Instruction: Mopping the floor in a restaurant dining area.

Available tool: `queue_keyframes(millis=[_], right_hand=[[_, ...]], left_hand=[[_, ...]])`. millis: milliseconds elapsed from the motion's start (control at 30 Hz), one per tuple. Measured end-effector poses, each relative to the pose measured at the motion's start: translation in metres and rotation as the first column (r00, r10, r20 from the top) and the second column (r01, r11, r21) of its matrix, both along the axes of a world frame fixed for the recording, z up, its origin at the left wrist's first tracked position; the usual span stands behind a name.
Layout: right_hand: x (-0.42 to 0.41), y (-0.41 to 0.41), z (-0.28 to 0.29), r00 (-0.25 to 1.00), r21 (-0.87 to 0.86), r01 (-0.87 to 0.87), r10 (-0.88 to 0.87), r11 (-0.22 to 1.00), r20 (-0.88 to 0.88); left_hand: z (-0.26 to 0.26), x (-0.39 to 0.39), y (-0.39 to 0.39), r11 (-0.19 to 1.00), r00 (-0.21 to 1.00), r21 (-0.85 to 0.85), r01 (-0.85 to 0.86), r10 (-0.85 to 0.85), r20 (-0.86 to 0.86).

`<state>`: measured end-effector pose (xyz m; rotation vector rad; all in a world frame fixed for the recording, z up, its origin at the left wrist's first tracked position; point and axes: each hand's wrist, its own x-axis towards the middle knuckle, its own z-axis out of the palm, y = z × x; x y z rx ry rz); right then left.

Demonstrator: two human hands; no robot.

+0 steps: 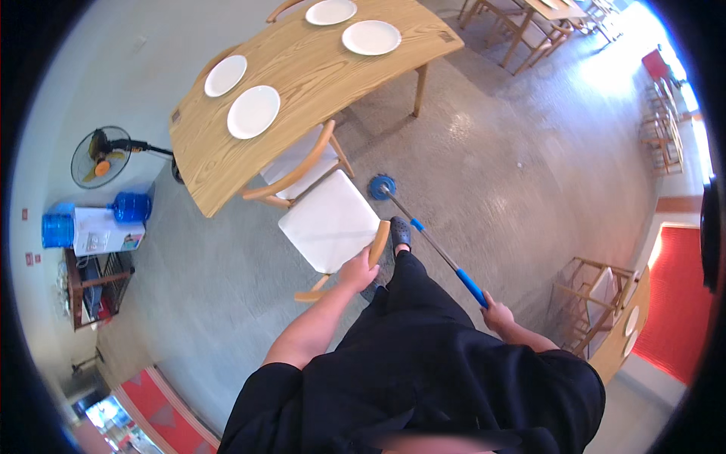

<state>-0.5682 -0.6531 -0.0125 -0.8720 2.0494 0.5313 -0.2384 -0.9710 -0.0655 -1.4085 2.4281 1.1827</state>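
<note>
My left hand (358,273) grips the curved wooden backrest (379,244) of a chair with a white seat (330,222). In my right hand (498,314) is the blue grip of a long mop handle (439,249). The handle slants away to a round blue mop head (382,186), which rests on the grey floor beside the chair. Another wooden chair (300,164) stands between the held chair and the wooden table (317,74), its seat partly under the tabletop. White plates (253,112) lie on that table.
A standing fan (101,158) is at the left, near blue water bottles (132,207) and a dark shelf rack (102,284). Stacked chairs (601,301) stand by another table (618,340) at right. More tables and chairs (533,34) are at the far right.
</note>
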Motion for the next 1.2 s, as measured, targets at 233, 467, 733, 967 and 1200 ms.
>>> queue_keyframes(millis=[233, 467, 733, 967, 1200], right_hand=[[-0.017, -0.171, -0.095, 0.995, -0.355, 0.053, -0.081, 0.933, -0.064], [-0.113, -0.275, -0.117, 0.988, -0.369, 0.1, -0.135, 0.924, -0.071], [-0.127, 0.072, -0.052, 0.923, -0.116, 0.358, -0.37, 0.926, -0.103], [-0.084, 0.176, -0.019, 0.869, 0.067, 0.492, -0.485, 0.868, -0.102], [-0.08, 0.067, -0.102, 0.788, -0.318, 0.607, -0.603, 0.728, 0.126]], left_hand=[[0.017, 0.035, 0.012, 0.995, 0.987, 0.067, 0.071, -0.08, 0.14], [0.022, 0.025, 0.007, 0.978, 0.959, 0.193, 0.08, -0.129, 0.253], [0.058, -0.057, 0.007, 0.98, 0.987, 0.199, -0.016, -0.017, 0.162], [0.088, -0.174, -0.04, 0.995, 0.997, 0.068, 0.07, -0.072, 0.02], [0.096, -0.276, -0.134, 0.949, 0.948, -0.063, 0.31, -0.304, 0.094]])
